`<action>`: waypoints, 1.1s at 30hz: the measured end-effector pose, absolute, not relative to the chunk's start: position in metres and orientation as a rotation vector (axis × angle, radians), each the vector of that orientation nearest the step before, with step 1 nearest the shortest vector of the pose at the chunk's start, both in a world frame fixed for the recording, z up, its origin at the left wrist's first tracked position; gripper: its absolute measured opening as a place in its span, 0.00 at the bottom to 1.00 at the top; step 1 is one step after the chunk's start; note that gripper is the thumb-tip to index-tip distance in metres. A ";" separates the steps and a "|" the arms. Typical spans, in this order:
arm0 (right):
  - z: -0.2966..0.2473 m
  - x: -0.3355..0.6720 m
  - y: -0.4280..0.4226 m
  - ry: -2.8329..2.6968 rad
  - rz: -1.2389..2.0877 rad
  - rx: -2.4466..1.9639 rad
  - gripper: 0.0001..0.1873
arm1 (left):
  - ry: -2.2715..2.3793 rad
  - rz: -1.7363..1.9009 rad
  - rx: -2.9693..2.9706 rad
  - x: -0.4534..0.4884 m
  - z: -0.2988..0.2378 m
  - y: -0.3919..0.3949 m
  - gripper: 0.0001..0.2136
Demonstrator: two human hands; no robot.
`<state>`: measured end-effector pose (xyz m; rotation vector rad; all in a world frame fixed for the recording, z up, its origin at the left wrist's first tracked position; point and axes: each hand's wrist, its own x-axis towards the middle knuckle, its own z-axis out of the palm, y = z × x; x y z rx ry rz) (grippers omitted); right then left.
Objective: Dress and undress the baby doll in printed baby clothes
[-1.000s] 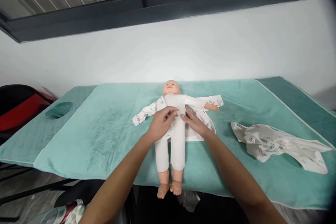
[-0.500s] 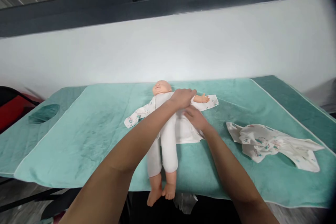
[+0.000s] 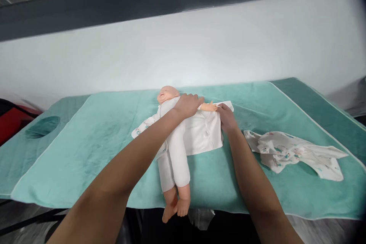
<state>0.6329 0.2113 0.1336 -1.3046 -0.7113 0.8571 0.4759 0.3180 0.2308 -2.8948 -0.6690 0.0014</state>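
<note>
A baby doll point(image 3: 179, 160) lies on its back, its head away from me and its feet over the near edge of the bed. A white printed baby shirt point(image 3: 201, 135) is spread under its body, with one sleeve over the arm on the left. The other arm is bare and stretched to the right. My left hand point(image 3: 189, 105) is closed over the doll's upper arm and shoulder on the right side. Beside the doll's small hand, my right hand point(image 3: 227, 119) pinches the shirt near its right sleeve. Its fingertips are partly hidden.
A second printed baby garment point(image 3: 291, 150) lies crumpled to the right. The green-covered bed point(image 3: 94, 145) has a round hole point(image 3: 42, 126) at its left end and stands against a white wall point(image 3: 183, 53). Something red and black point(image 3: 14, 118) is at the far left.
My right hand has moved from the doll's side up and right to the shirt by the sleeve. My left hand stays on the doll's arm. The camera view has shifted slightly.
</note>
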 end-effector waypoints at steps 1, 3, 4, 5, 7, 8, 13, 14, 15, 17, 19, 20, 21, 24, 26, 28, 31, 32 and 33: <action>0.136 0.634 0.211 -0.600 0.903 -1.190 0.16 | -0.671 0.025 -2.883 0.474 0.231 0.318 0.12; 0.140 0.632 0.208 -0.496 0.946 -1.062 0.21 | -0.690 0.101 -2.839 0.472 0.229 0.315 0.10; 0.143 0.630 0.207 -0.491 0.964 -1.023 0.21 | -0.714 0.138 -2.807 0.473 0.227 0.312 0.09; 0.146 0.627 0.205 -0.503 0.981 -0.996 0.21 | -0.748 0.161 -2.776 0.476 0.224 0.309 0.08; 0.152 0.622 0.202 -0.563 1.017 -0.974 0.19 | -0.839 0.126 -2.737 0.483 0.216 0.303 0.09; 0.155 0.620 0.200 -0.606 1.036 -0.967 0.18 | -0.875 0.071 -2.747 0.487 0.212 0.301 0.10; 0.164 0.611 0.192 -0.806 1.120 -0.913 0.34 | -0.782 -0.301 -3.236 0.497 0.201 0.302 0.14; 0.165 0.609 0.190 -0.842 1.149 -0.898 0.38 | -0.753 -0.398 -3.360 0.495 0.202 0.306 0.13; 0.166 0.606 0.188 -0.882 1.181 -0.875 0.41 | -0.733 -0.505 -3.452 0.491 0.205 0.311 0.12; 0.167 0.600 0.184 -0.970 1.274 -0.793 0.44 | -0.720 -0.687 -3.510 0.480 0.213 0.323 0.10; 0.167 0.593 0.180 -1.061 1.380 -0.699 0.47 | -0.736 -0.783 -3.446 0.464 0.223 0.336 0.10; 0.167 0.589 0.179 -1.108 1.439 -0.662 0.49 | -0.751 -0.798 -3.401 0.455 0.227 0.343 0.10; 0.166 0.586 0.178 -1.158 1.502 -0.629 0.51 | -0.767 -0.802 -3.359 0.445 0.231 0.349 0.10; 0.165 0.580 0.176 -1.367 1.744 -0.505 0.54 | -0.875 -0.801 -3.247 0.414 0.235 0.361 0.08; 0.165 0.579 0.175 -1.529 1.928 -0.421 0.50 | -0.979 -0.784 -3.183 0.395 0.233 0.362 0.07; 0.165 0.580 0.173 -1.628 2.020 -0.398 0.46 | -1.047 -0.778 -3.141 0.380 0.228 0.355 0.07; 0.162 0.583 0.173 -1.562 1.866 -0.496 0.41 | -1.089 -0.960 -3.108 0.364 0.220 0.330 0.10; 0.160 0.584 0.173 -1.494 1.755 -0.564 0.37 | -1.110 -1.031 -3.091 0.360 0.217 0.319 0.10; 0.158 0.584 0.174 -1.425 1.638 -0.645 0.33 | -1.140 -1.065 -3.069 0.356 0.214 0.307 0.09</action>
